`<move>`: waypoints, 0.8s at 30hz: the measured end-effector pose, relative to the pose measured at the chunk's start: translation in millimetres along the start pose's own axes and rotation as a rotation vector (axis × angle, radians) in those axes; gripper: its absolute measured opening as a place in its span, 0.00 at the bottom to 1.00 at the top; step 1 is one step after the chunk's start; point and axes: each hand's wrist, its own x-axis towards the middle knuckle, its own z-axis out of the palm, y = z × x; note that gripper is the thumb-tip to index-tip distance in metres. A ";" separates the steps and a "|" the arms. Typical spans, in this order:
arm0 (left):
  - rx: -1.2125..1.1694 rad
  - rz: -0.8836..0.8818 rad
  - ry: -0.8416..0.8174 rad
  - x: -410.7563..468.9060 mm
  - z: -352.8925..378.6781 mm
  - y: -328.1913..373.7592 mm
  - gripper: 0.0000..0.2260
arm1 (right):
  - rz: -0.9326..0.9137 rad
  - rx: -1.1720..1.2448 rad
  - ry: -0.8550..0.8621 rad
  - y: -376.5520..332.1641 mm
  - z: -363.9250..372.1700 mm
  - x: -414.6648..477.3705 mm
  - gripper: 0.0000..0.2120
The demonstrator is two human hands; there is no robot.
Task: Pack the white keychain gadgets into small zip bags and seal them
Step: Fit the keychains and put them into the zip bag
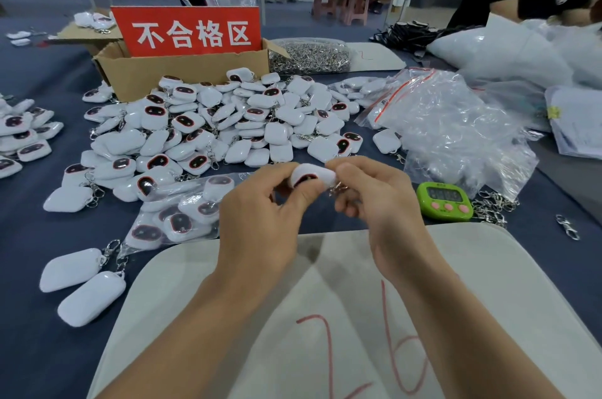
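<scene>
Keychain gadget (312, 175) pinched by left hand (260, 219), right hand (381, 203); gadget pile (228, 118) behind, timer (444, 201) beside.

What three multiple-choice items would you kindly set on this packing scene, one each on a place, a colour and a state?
1. Where is the green timer?
A) in the left hand
B) on the blue cloth, right of the right hand
C) inside the cardboard box

2. What colour is the sign standing in the cardboard box?
A) red
B) yellow
C) black

3. What is the left hand doing?
A) lying flat
B) sharing a grip on one white gadget with the right hand
C) hanging idle

Answers:
1 B: the timer sits on the cloth beside the right hand.
2 A: the sign is red with white characters.
3 B: fingers of both hands pinch the gadget between them.
</scene>
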 end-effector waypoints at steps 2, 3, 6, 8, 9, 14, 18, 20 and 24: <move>-0.002 -0.001 -0.028 1.6 -1.3 -1.6 0.06 | -0.005 0.029 -0.106 -1.8 -1.5 -0.9 0.10; 0.011 0.016 -0.057 1.8 -1.6 -1.5 0.09 | -0.002 0.011 -0.135 -1.6 -1.7 -0.7 0.10; 0.050 0.041 -0.063 1.3 -3.9 1.8 0.12 | -0.002 -0.036 -0.110 0.6 0.1 -1.5 0.06; 0.164 0.024 0.035 2.3 -8.0 3.1 0.13 | -0.016 -0.068 -0.035 2.2 -0.1 -1.7 0.05; 0.315 0.040 0.089 4.9 -11.4 3.2 0.15 | -0.026 -0.093 0.010 3.2 -1.1 -0.7 0.06; 0.946 0.020 -0.149 12.6 -25.3 -4.8 0.17 | -0.014 -0.179 0.139 5.1 0.6 0.4 0.05; 0.673 0.076 -0.001 11.1 -24.6 2.8 0.16 | 0.014 -0.190 0.093 6.7 5.9 -2.6 0.06; 0.517 0.118 -0.020 9.2 -22.2 3.8 0.20 | 0.012 -0.177 0.024 6.6 10.4 -5.0 0.06; 0.291 0.166 -0.057 3.4 -19.5 7.2 0.21 | -0.045 -0.199 -0.100 6.2 19.7 -10.2 0.04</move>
